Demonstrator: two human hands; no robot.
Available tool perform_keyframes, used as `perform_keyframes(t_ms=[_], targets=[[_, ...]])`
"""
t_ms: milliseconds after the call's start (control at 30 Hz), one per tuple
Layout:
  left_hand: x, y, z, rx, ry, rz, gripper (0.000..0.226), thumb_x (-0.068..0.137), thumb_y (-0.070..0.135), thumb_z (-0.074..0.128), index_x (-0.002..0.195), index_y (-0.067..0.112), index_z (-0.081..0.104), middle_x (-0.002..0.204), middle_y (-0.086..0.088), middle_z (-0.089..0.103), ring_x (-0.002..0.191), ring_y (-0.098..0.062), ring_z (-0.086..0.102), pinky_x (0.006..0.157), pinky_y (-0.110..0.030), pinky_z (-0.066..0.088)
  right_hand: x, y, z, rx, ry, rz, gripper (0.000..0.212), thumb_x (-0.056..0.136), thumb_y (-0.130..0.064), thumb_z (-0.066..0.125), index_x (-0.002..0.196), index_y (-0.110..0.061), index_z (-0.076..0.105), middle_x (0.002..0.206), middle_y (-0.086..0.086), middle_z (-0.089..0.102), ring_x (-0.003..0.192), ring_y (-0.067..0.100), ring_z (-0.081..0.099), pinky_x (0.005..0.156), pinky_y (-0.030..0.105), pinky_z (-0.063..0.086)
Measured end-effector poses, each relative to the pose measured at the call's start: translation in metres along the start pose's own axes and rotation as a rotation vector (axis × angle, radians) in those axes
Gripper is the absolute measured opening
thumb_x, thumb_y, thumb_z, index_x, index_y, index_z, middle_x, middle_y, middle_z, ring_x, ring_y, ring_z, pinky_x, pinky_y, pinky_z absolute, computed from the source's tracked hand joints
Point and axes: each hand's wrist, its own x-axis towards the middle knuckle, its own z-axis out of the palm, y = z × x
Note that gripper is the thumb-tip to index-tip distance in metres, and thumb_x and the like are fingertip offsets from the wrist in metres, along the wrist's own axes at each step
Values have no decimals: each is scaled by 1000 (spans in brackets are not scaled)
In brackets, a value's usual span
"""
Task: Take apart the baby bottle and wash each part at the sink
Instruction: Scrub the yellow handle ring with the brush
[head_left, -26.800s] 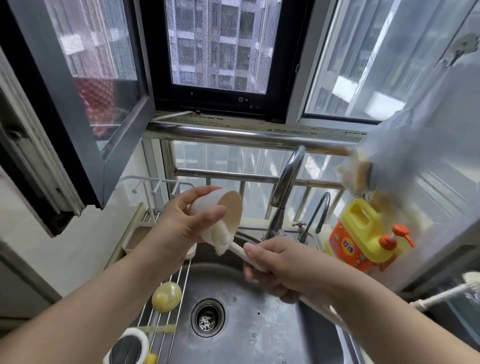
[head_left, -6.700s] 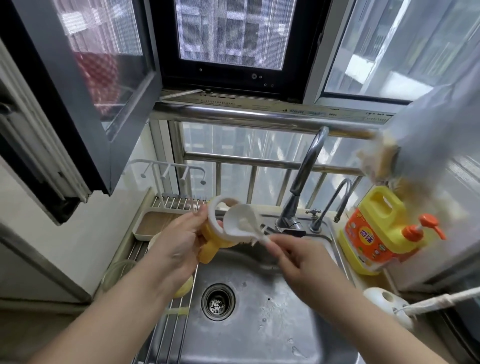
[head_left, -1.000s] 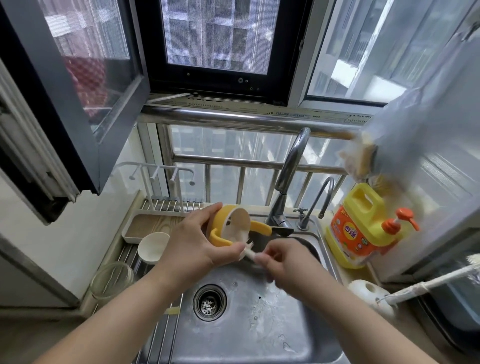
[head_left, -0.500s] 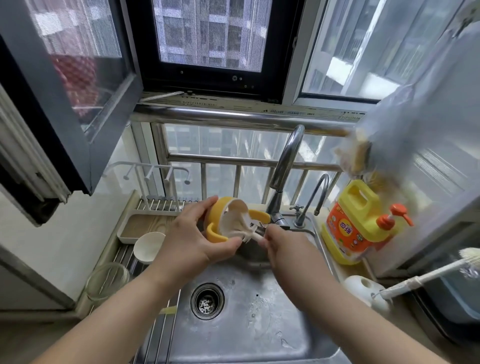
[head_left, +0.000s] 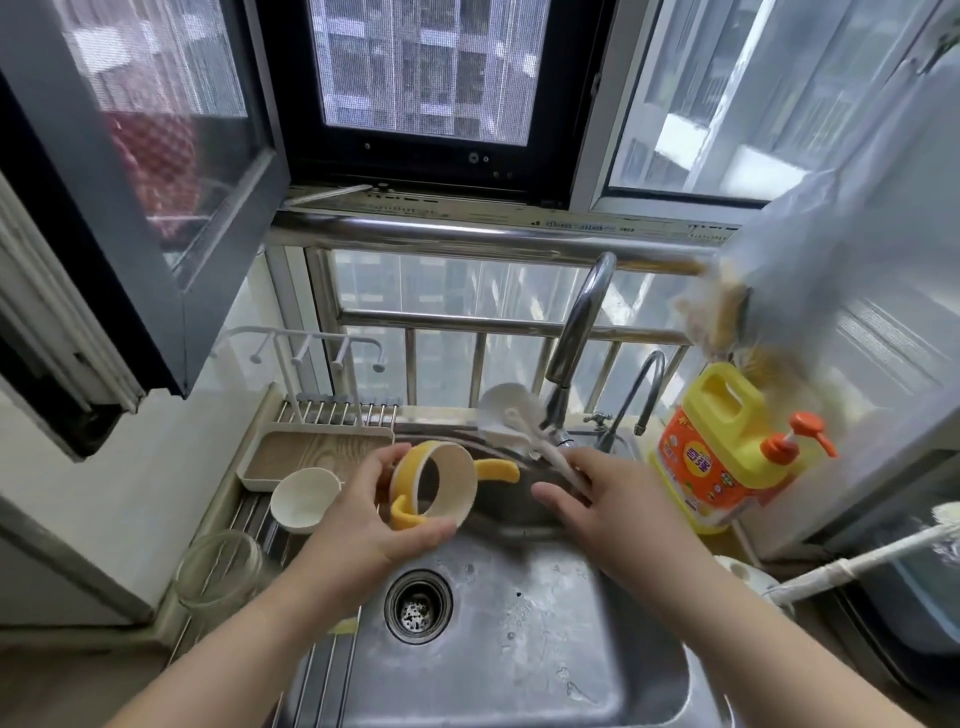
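Observation:
My left hand (head_left: 363, 525) grips the bottle's yellow collar ring with handles (head_left: 434, 486), holding it on edge above the steel sink (head_left: 519, 649) so I see straight through it. My right hand (head_left: 613, 499) holds the handle of a white sponge brush (head_left: 506, 415); its head points up and back beside the tap (head_left: 576, 322), clear of the ring. A white cap (head_left: 301, 499) and the clear glass bottle body (head_left: 221, 571) lie on the wire rack at the left.
A yellow detergent jug with an orange pump (head_left: 722, 447) stands right of the sink. A beige tray (head_left: 311, 457) sits behind the rack. A second long brush (head_left: 857, 556) lies at the right. The drain (head_left: 418, 605) is below my hands.
The brush head has come out of the collar ring and swung up and back toward the tap. My left hand has turned and lowered the ring.

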Motion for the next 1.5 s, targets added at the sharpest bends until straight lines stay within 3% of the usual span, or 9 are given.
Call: perform_keyframes(t_ms=[233,400,500,700,833,1167,1267,1367,1500], targets=[[-23,-19,-7,-93,-147,-79,104,31,55,89,124,40,46,108,7,66,101,-8,64,85,-26,49,11,-2,40,29,-85,-17,30,91,-28,58,63,-24,47,59,-6,47,54,8,40,50,21,30],[-5,-9,-14,-205,-147,-296,82,37,73,77,90,11,73,84,-11,73,78,-20,69,72,-34,55,22,-12,34,-48,-33,-149,28,92,-26,56,67,-21,44,60,-9,42,55,6,37,49,20,25],[6,7,-22,-181,-196,-319,50,68,42,65,101,3,68,96,-20,71,87,-25,70,76,-33,58,28,-16,27,-81,-31,-254,18,94,-27,54,81,-15,58,70,-4,52,63,12,45,57,24,36],[19,12,-19,-281,-340,-394,28,77,16,67,98,-2,68,75,-10,61,67,-16,59,64,-26,53,27,-15,27,-37,4,-295,13,91,-25,59,83,-14,61,69,-3,52,65,18,47,56,25,32],[23,-3,-12,-121,-114,-294,16,92,15,56,103,5,63,87,-9,63,79,-20,55,77,-35,46,11,2,16,91,-31,-162,23,94,-34,51,117,-35,57,89,-19,60,79,-1,54,68,13,40],[23,-4,4,-46,-52,-15,35,74,41,72,103,24,67,95,1,74,91,-16,69,84,-39,54,-2,10,45,130,-296,-76,22,96,-28,51,111,-32,66,78,-7,66,73,12,61,71,27,49],[21,-3,6,-31,-65,35,22,81,27,68,102,23,68,93,0,74,89,-15,69,82,-35,54,7,10,39,-222,-153,-227,26,88,-18,57,110,-31,64,87,-1,63,78,23,62,65,34,50],[25,2,6,-30,-49,82,24,81,28,69,104,21,69,92,-2,74,90,-18,69,83,-35,54,9,9,39,-556,72,-309,58,55,-6,76,110,-23,66,71,0,56,51,23,57,42,29,35],[26,3,2,-50,-12,120,24,81,24,70,104,27,67,97,2,74,94,-14,69,85,-33,54,2,-2,49,94,-297,-84,26,93,-15,49,111,-25,65,72,-3,58,58,8,51,58,29,46]])
